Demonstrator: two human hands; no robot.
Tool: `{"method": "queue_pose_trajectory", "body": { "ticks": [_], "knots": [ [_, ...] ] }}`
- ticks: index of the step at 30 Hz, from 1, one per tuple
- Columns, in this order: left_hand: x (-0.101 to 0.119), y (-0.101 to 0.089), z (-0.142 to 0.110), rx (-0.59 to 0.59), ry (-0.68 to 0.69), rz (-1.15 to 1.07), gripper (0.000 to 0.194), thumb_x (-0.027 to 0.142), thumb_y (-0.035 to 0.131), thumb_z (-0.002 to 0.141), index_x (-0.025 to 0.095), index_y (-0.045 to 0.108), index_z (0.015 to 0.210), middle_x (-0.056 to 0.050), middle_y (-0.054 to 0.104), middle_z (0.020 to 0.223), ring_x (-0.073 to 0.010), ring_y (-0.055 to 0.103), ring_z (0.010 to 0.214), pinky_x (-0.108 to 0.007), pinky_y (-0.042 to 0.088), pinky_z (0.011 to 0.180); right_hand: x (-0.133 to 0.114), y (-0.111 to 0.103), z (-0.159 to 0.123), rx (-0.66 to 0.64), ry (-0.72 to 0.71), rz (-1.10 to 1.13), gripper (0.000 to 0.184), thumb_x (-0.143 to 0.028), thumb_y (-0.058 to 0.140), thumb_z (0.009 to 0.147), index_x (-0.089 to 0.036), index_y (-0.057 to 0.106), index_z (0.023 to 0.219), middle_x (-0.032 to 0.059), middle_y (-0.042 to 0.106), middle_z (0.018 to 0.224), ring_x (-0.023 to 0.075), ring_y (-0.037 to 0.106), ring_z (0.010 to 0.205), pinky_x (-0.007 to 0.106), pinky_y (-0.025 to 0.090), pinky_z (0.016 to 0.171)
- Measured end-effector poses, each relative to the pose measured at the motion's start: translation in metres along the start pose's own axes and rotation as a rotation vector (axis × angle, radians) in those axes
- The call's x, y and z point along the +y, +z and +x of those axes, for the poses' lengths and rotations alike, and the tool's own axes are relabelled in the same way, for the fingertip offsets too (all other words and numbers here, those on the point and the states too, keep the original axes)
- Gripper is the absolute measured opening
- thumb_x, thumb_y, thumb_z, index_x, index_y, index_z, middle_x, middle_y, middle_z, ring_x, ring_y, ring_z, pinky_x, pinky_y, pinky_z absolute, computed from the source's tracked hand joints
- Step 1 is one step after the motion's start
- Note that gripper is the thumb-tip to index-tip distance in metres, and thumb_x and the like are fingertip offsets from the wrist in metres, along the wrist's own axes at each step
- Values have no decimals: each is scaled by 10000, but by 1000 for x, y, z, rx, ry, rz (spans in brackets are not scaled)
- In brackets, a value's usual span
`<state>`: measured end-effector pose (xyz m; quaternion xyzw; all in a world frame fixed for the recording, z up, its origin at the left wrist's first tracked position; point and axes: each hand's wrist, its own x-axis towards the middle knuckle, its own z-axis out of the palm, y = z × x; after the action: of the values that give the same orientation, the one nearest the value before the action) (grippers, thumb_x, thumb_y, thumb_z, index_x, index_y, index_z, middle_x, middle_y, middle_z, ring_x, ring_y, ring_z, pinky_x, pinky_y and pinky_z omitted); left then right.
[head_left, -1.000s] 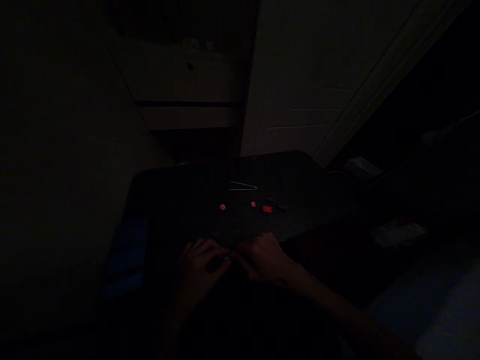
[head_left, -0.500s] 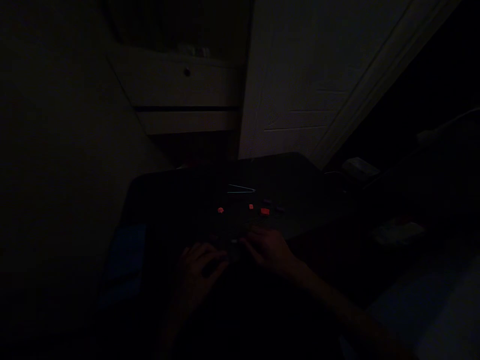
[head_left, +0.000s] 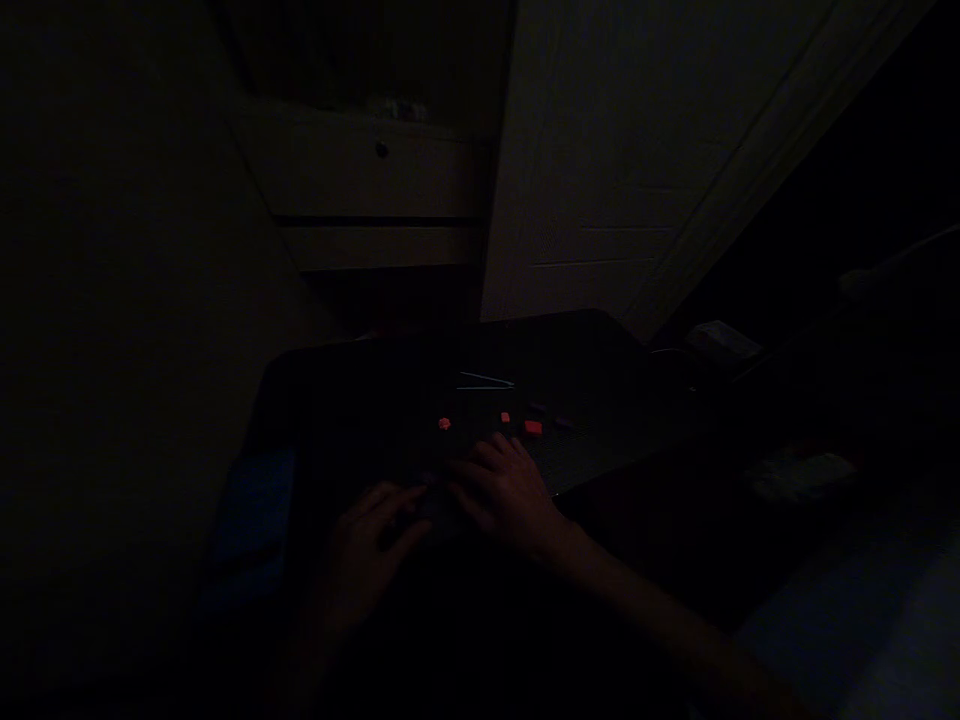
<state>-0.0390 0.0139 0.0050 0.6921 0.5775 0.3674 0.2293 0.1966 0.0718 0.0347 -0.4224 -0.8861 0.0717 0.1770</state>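
The picture is very dark. My left hand [head_left: 367,540] is low over the table, its thumb and fingers curled round the near side of a dark, flat-looking object [head_left: 442,508] whose kind I cannot make out. Close by on the right, my right hand [head_left: 502,492] bends its fingers over the same object, and whatever they pinch is hidden. Just beyond the hands lie a small red flower-shaped piece [head_left: 445,424], a small pinkish-red block [head_left: 505,417] and a larger red block [head_left: 532,429]. Farther back is a thin pale V-shaped tool [head_left: 486,382], which looks like tweezers.
A dark table [head_left: 360,375] carries everything. Two dark pieces lie right of the red block, one of them a dim block [head_left: 564,423]. At the left edge is a blue flat object [head_left: 251,520]. Behind stand a drawer unit [head_left: 427,175] and a pale panel [head_left: 585,170].
My right hand has moved left, closer over the dark object, and a small pale bit near its fingertips no longer shows. My left hand has shifted slightly left and down.
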Motion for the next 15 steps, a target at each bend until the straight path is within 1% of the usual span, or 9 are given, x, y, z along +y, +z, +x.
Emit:
{"method": "queue_pose_trajectory", "body": {
  "ticks": [3, 6, 11, 15],
  "knots": [
    [2, -2, 0, -6, -16, -12, 246, 376, 783, 891, 274, 843, 1106, -29, 788, 980, -209, 759, 819, -348, 647, 780, -8, 0, 7, -37, -33, 56, 298, -419, 662, 1078, -249, 766, 1299, 88, 756, 1161, 302, 576, 1137, 452, 425, 945],
    [4, -2, 2, -15, -9, -27, 190, 376, 774, 894, 273, 850, 1035, -32, 790, 980, -213, 766, 842, -344, 640, 781, -10, 1, 17, -73, -53, 61, 313, -459, 697, 1056, -249, 779, 1274, 89, 743, 1183, 303, 557, 1157, 448, 422, 952],
    [7, 0, 2, 33, 5, -61, 190, 401, 772, 898, 271, 848, 1014, -21, 776, 932, -200, 758, 811, -322, 627, 748, -4, 1, 25, -148, -94, 110, 219, -383, 696, 1072, -226, 804, 1180, 77, 743, 1141, 264, 565, 1119, 414, 418, 937],
    [10, -5, 1, 51, -19, -63, 201, 397, 782, 886, 265, 848, 1022, 0, 753, 869, -157, 693, 674, -280, 587, 624, -1, 0, 23, -156, -146, 157, 197, -348, 698, 1076, -214, 796, 1183, 74, 740, 1168, 255, 575, 1135, 420, 410, 966]
  ]
}}
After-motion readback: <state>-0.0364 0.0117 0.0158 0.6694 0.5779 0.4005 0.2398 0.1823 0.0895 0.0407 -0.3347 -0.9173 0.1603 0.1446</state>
